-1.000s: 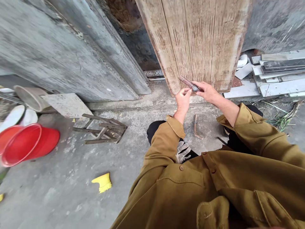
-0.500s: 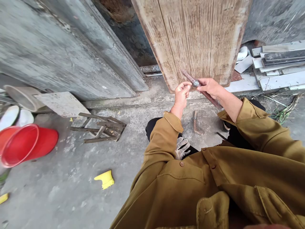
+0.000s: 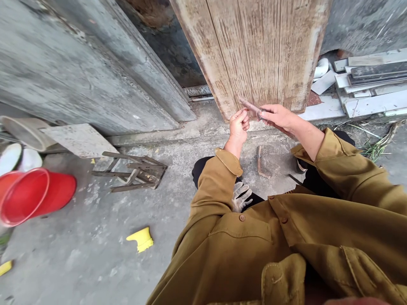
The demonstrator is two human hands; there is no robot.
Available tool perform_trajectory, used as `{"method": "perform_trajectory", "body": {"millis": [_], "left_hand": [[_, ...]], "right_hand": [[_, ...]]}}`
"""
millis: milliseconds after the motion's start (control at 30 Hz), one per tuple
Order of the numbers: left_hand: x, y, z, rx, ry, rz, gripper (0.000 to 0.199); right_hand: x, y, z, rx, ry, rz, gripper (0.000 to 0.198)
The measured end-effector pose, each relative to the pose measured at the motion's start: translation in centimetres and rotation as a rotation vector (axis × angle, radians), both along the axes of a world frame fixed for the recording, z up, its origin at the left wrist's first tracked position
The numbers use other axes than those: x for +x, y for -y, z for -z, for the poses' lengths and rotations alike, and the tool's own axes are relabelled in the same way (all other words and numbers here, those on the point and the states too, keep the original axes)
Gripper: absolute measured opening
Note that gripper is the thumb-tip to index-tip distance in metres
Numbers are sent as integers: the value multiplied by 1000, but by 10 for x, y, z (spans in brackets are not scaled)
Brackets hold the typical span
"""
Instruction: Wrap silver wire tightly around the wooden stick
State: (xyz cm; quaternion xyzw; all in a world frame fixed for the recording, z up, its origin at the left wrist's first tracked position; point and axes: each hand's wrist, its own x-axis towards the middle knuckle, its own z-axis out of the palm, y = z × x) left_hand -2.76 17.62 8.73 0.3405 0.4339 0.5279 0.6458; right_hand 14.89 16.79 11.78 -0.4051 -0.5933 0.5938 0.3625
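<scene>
A brown stick (image 3: 249,104) slants in front of the wooden door panel, and my right hand (image 3: 280,116) is closed around its middle. Thin silvery wire (image 3: 258,113) circles the stick by my right fingertips, which partly cover it. Just left of it my left hand (image 3: 238,126) is closed in a pinch close to the stick, seemingly on the wire's loose end, which is too fine to see clearly. On the concrete below lies a bent brown stick (image 3: 260,163). A pale work glove (image 3: 241,197) rests by my left leg.
The wooden panel (image 3: 263,51) leans upright ahead. Stacked boards (image 3: 365,103) lie at the right. At left are a small wooden stool frame (image 3: 133,171) on its side, red buckets (image 3: 57,190) and a tilted board (image 3: 79,140). A yellow scrap (image 3: 141,239) lies on the floor.
My left hand has shifted slightly left. My right hand has turned about the stick, and its fingers now hide most of the wire coil that was plain before.
</scene>
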Motion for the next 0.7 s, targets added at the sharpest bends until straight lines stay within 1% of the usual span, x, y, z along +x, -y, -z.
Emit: {"method": "perform_trajectory", "body": {"millis": [67,100,167,233,300,400,467,600,633,700], "left_hand": [[-1,1,-3,-4,51,56,20],[-1,2,-3,-8,59,86,22],[0,4,-3,-18,41,110,24],[2,5,-1,-16,10,90,26],[4,5,1,1,-12,60,27],[7,4,4,20,-39,29,27],[8,4,4,33,-55,12,26],[10,5,4,68,-128,-45,23],[11,6,4,82,-153,-61,23],[13,6,5,121,-191,-82,25]], "right_hand": [[0,5,-3,-165,-143,-158,37],[0,7,-3,-232,-211,-192,40],[-1,10,-1,-328,-312,-182,40],[-1,10,2,-402,-360,-147,36],[-1,9,5,-464,-376,-148,29],[1,7,7,-532,-388,-191,27],[1,6,9,-559,-407,-189,31],[-2,7,14,-585,-464,-99,53],[-3,8,16,-592,-465,-78,57],[-5,10,18,-603,-453,-39,57]]}}
